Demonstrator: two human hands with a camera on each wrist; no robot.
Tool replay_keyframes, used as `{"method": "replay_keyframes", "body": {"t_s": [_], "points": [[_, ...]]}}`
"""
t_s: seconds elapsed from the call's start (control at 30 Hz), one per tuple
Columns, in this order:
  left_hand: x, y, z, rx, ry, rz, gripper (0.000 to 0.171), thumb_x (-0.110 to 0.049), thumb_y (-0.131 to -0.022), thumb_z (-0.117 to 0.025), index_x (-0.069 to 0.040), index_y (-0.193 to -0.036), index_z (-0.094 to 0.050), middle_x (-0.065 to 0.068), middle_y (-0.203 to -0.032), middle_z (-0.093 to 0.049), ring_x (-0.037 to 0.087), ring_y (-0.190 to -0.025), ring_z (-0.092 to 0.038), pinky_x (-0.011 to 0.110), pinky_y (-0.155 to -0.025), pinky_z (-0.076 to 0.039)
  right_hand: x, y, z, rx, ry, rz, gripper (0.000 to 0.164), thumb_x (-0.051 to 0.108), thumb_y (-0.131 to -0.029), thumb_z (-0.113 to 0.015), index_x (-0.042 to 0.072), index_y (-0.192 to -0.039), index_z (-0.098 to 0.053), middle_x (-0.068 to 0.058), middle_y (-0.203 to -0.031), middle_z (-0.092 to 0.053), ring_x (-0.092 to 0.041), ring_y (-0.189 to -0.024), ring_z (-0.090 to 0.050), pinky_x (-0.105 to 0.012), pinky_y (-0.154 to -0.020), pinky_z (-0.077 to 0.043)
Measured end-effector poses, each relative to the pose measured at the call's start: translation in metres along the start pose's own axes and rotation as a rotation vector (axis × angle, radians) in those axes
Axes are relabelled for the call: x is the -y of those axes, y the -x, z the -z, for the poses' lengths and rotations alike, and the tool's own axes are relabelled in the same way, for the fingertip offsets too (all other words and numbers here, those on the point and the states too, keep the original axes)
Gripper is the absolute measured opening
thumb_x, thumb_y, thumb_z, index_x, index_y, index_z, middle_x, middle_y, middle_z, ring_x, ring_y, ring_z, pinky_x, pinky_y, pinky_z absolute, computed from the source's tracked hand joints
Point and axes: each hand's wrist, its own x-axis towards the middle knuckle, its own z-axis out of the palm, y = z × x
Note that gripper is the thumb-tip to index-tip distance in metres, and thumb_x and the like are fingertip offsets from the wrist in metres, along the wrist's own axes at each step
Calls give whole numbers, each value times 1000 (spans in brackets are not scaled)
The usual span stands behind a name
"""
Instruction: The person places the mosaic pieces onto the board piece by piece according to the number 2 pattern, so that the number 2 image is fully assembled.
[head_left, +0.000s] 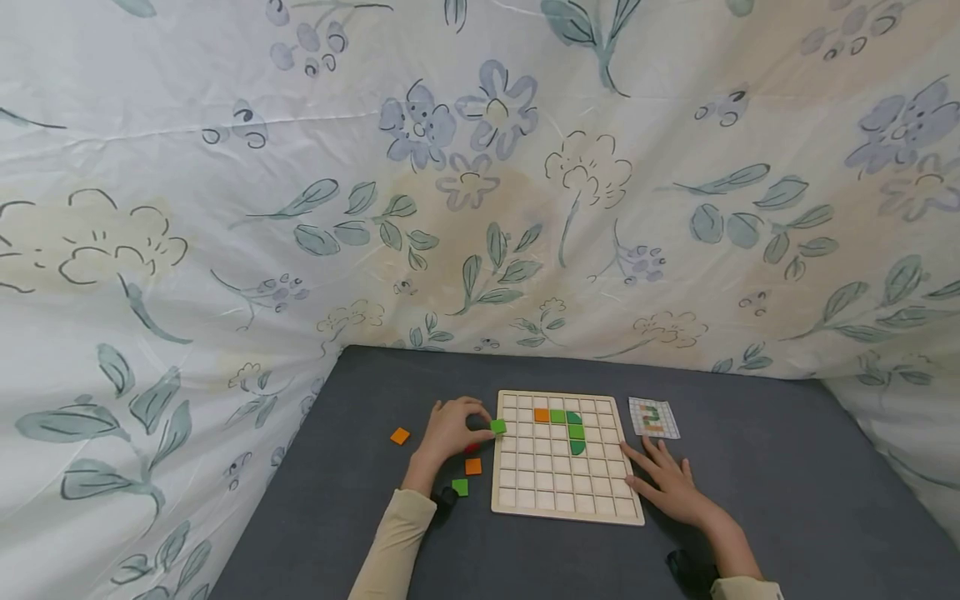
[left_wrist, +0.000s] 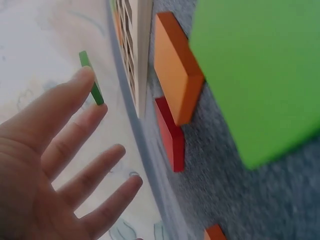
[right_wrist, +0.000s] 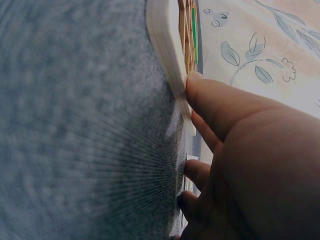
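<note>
My left hand (head_left: 452, 427) pinches a green square tile (head_left: 498, 427) between thumb and fingertip, over the left rim of the wooden grid board (head_left: 567, 514). In the left wrist view the tile (left_wrist: 92, 80) stands on edge between thumb and finger, the other fingers spread. On the board lie an orange square tile (head_left: 542, 415), two green squares and two dark green rounded tiles, joined in a bent row. My right hand (head_left: 670, 483) lies at the board's right edge, fingers extended, with thumb and a fingertip touching the rim.
Left of the board lie a red tile (head_left: 472, 447), an orange tile (head_left: 473, 467) and a green tile (head_left: 460, 487). Farther left is another orange tile (head_left: 400, 436). A small pattern card (head_left: 654, 418) lies beyond my right hand. A floral cloth (head_left: 480, 208) hangs behind the dark table.
</note>
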Motion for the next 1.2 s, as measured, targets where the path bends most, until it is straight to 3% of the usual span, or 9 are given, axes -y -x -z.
{"method": "replay_keyframes", "body": {"t_s": [0.37,1.2], "points": [[-14,-5,-6,33,22,-22,27,-41,-77,-73,-23,-98,-71,3,-127,-57,29,-118,-51,64,-107,-19,-2,0,0,-5,-1,1,56,33,-92,-55,9,-141,-40,-33,-147,-17,-60,-131,-5,-80,-91,4],[-42,-18,-25,107,29,-116,21,-41,-78,-72,-25,-92,-72,1,-124,-59,25,-116,-53,66,-106,-18,-6,-2,-2,-3,6,5,57,35,-92,-56,10,-141,-40,-32,-147,-18,-60,-130,-6,-80,-90,3]]}}
